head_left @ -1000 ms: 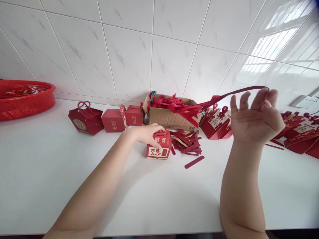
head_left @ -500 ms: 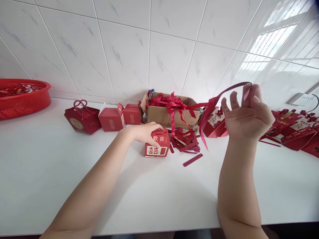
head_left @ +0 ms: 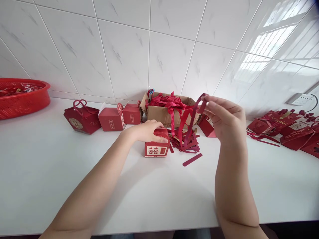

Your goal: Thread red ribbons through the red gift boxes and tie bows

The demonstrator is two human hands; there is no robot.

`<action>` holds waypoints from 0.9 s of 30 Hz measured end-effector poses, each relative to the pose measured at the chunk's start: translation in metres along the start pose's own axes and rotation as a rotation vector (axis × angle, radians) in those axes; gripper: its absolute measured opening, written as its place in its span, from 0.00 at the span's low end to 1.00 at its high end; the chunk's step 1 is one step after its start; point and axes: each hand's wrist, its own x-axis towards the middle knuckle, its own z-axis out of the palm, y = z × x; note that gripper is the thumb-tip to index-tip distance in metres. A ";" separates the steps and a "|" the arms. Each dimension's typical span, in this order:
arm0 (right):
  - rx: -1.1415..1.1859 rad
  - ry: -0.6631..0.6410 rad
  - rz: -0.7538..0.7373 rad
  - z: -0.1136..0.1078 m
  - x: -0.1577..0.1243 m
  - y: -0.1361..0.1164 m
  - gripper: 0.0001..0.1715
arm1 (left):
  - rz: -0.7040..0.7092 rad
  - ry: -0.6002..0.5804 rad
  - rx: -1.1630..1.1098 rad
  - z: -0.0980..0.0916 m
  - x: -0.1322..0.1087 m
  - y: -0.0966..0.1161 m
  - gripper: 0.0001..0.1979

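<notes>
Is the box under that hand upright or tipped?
Upright: the red box sits base-down on the white table, left hand over its top.

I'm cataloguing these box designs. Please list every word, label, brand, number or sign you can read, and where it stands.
"囍": front of the small red box under the left hand.
Too small or blurred to read: the label beside it; labels on the two red boxes left of the carton; the round emblem; lettering on the far-right boxes.
No brand or number is readable.
</notes>
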 end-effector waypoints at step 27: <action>0.118 -0.045 0.125 0.005 0.000 -0.003 0.07 | -0.078 0.749 -0.230 0.012 0.020 -0.001 0.10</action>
